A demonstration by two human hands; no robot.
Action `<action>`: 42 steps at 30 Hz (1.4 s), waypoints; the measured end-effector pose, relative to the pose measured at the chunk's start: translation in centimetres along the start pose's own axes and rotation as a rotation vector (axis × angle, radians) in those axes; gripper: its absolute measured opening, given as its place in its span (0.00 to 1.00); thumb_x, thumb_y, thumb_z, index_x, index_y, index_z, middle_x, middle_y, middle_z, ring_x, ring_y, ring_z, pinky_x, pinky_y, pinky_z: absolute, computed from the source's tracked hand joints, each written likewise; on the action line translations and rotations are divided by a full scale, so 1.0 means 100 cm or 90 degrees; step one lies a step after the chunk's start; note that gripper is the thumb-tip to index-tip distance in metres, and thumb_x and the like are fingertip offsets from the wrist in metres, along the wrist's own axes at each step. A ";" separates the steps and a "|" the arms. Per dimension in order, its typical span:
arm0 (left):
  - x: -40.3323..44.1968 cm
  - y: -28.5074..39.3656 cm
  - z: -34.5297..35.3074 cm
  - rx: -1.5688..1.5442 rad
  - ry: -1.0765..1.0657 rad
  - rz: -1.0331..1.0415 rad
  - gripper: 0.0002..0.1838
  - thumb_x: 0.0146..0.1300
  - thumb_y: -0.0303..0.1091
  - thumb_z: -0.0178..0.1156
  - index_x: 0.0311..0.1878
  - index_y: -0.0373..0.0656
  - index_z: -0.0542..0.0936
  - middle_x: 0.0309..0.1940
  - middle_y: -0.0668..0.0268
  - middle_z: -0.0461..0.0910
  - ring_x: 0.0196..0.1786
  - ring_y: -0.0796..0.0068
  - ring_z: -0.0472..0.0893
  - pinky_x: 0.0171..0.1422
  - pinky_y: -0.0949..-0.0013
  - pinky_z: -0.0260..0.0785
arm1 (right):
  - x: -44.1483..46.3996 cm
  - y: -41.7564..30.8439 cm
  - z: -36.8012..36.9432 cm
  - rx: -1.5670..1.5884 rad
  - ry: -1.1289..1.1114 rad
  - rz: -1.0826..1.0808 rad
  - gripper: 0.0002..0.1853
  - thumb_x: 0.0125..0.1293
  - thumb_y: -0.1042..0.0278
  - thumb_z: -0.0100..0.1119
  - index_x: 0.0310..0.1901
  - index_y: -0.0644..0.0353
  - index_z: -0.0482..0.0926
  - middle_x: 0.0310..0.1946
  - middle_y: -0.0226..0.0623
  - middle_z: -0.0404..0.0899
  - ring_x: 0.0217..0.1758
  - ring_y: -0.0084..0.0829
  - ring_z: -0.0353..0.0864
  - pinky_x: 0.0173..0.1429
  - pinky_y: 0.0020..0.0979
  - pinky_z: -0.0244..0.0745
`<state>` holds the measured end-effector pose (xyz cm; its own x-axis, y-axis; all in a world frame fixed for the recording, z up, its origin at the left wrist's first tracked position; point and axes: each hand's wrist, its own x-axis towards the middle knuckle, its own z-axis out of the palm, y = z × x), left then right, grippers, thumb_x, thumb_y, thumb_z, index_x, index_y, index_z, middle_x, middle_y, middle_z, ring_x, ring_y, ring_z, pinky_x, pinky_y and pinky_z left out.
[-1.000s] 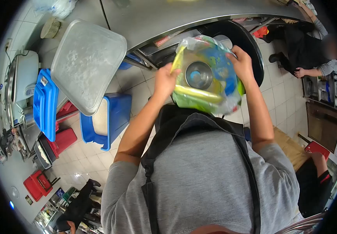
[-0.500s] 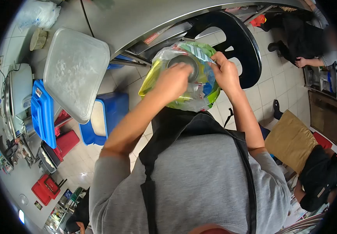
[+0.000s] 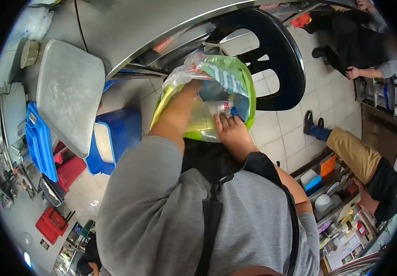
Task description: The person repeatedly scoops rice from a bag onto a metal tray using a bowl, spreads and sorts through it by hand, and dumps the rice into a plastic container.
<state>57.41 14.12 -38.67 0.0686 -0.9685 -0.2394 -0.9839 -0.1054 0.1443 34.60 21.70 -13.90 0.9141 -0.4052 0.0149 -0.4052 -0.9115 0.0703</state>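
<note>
A green and yellow plastic bag (image 3: 246, 73) with a clear lining hangs wide open in front of my apron. My left hand and wrist (image 3: 194, 87) reach deep into it, and the bag's far wall and folds hide the fingers. A greyish curved shape (image 3: 211, 91) shows beside that hand, too unclear to name. My right hand (image 3: 235, 136) grips the near rim of the bag, fingers curled over the edge. Just past those fingers, inside the bag, lies a clear plastic piece (image 3: 226, 107) with red and blue print.
A black chair (image 3: 290, 60) stands past the bag, beside the steel table (image 3: 129, 27). At left are a translucent lid (image 3: 72, 92), a blue bin (image 3: 127, 131) holding white contents and a blue lid (image 3: 40, 142). Other people (image 3: 359, 43) are at the right.
My left hand, earlier at the bag's mouth with a round grey metal cup, has gone deeper inside. My right hand has moved from the far right rim to the near rim.
</note>
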 end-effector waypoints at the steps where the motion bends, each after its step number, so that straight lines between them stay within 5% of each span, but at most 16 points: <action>1: 0.003 0.009 -0.012 0.020 0.000 0.037 0.26 0.69 0.42 0.52 0.69 0.47 0.72 0.71 0.56 0.69 0.74 0.55 0.67 0.79 0.53 0.55 | 0.003 0.004 0.002 0.055 -0.112 -0.008 0.15 0.62 0.67 0.54 0.48 0.61 0.80 0.42 0.36 0.83 0.46 0.32 0.82 0.59 0.36 0.70; 2: 0.004 0.016 -0.026 0.039 0.000 0.076 0.26 0.69 0.41 0.52 0.69 0.47 0.73 0.71 0.56 0.70 0.73 0.54 0.67 0.79 0.53 0.56 | 0.003 0.006 0.002 0.111 -0.225 -0.017 0.12 0.61 0.67 0.55 0.43 0.60 0.81 0.38 0.34 0.84 0.45 0.32 0.83 0.59 0.35 0.70; 3: 0.007 0.022 -0.041 0.059 0.001 0.119 0.25 0.69 0.41 0.52 0.69 0.48 0.73 0.70 0.56 0.70 0.73 0.54 0.68 0.78 0.53 0.56 | 0.001 0.006 0.001 0.103 -0.188 -0.021 0.06 0.60 0.67 0.56 0.35 0.56 0.80 0.31 0.31 0.83 0.40 0.31 0.83 0.58 0.33 0.71; 7: 0.016 0.006 -0.073 0.124 0.026 0.241 0.24 0.70 0.40 0.51 0.67 0.48 0.74 0.69 0.55 0.72 0.72 0.53 0.70 0.77 0.52 0.58 | 0.008 0.023 -0.018 0.188 -0.149 -0.008 0.05 0.57 0.67 0.57 0.34 0.55 0.80 0.28 0.31 0.82 0.38 0.31 0.84 0.56 0.31 0.71; 10: 0.022 -0.005 -0.033 0.124 0.042 0.252 0.23 0.70 0.39 0.51 0.67 0.48 0.74 0.68 0.55 0.72 0.71 0.52 0.70 0.77 0.52 0.60 | 0.024 0.037 -0.039 0.269 0.008 -0.055 0.05 0.52 0.67 0.58 0.31 0.53 0.79 0.26 0.30 0.79 0.34 0.30 0.82 0.51 0.31 0.71; 13: 0.016 0.002 0.026 0.176 -0.076 -0.079 0.22 0.70 0.40 0.51 0.65 0.47 0.75 0.64 0.55 0.75 0.64 0.53 0.75 0.69 0.53 0.66 | 0.050 0.051 -0.050 0.244 0.083 -0.063 0.08 0.46 0.66 0.59 0.30 0.53 0.79 0.23 0.27 0.73 0.32 0.28 0.76 0.43 0.31 0.67; 16: 0.006 0.014 0.038 0.085 -0.139 -0.149 0.21 0.70 0.39 0.51 0.64 0.46 0.75 0.62 0.55 0.76 0.61 0.54 0.76 0.64 0.53 0.67 | 0.083 0.050 -0.048 0.247 0.136 -0.101 0.06 0.47 0.66 0.59 0.30 0.53 0.79 0.23 0.25 0.73 0.34 0.27 0.76 0.45 0.30 0.66; 24: -0.045 0.031 0.016 -0.395 -0.456 -0.011 0.20 0.69 0.36 0.51 0.63 0.44 0.74 0.57 0.57 0.77 0.52 0.57 0.78 0.52 0.55 0.70 | 0.100 0.034 -0.052 0.251 0.094 -0.221 0.03 0.49 0.64 0.58 0.24 0.51 0.76 0.23 0.25 0.71 0.35 0.26 0.74 0.47 0.28 0.65; 28: -0.050 0.008 -0.025 -0.769 -0.439 -0.177 0.20 0.69 0.35 0.51 0.62 0.43 0.74 0.55 0.57 0.78 0.48 0.59 0.80 0.46 0.56 0.71 | 0.082 0.032 -0.082 0.214 0.140 -0.263 0.04 0.48 0.63 0.57 0.24 0.51 0.75 0.23 0.25 0.69 0.35 0.26 0.74 0.47 0.29 0.66; 35: -0.057 -0.001 -0.097 -0.884 -0.216 -0.334 0.19 0.68 0.33 0.51 0.61 0.42 0.73 0.50 0.58 0.79 0.40 0.61 0.82 0.35 0.57 0.73 | 0.005 0.045 -0.053 0.215 0.095 -0.188 0.08 0.48 0.62 0.60 0.30 0.52 0.78 0.31 0.26 0.77 0.41 0.28 0.76 0.52 0.33 0.67; 38: -0.080 -0.006 -0.117 -0.885 -0.244 -0.348 0.19 0.68 0.32 0.51 0.61 0.41 0.73 0.49 0.59 0.80 0.37 0.62 0.83 0.31 0.58 0.74 | 0.001 0.043 -0.063 0.237 0.031 -0.080 0.13 0.49 0.63 0.67 0.38 0.53 0.83 0.43 0.33 0.80 0.50 0.34 0.77 0.58 0.38 0.67; 40: -0.095 -0.008 -0.126 -0.891 -0.253 -0.367 0.19 0.68 0.31 0.51 0.61 0.40 0.73 0.47 0.59 0.80 0.35 0.63 0.83 0.28 0.58 0.75 | 0.019 0.048 -0.096 0.479 0.084 -0.021 0.20 0.50 0.65 0.71 0.47 0.54 0.85 0.58 0.40 0.77 0.57 0.43 0.75 0.65 0.44 0.64; 42: -0.113 -0.008 -0.136 -0.893 -0.216 -0.389 0.19 0.68 0.31 0.51 0.60 0.40 0.73 0.46 0.60 0.81 0.33 0.64 0.84 0.25 0.59 0.76 | 0.038 0.049 -0.106 0.368 0.107 0.015 0.21 0.50 0.66 0.73 0.48 0.55 0.84 0.62 0.41 0.74 0.55 0.45 0.77 0.65 0.44 0.66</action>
<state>59.65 22.12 -23.05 0.1557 -0.6284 -0.7622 0.1249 -0.7529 0.6462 36.21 16.47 -2.92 0.8752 -0.4526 0.1707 -0.3252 -0.8119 -0.4849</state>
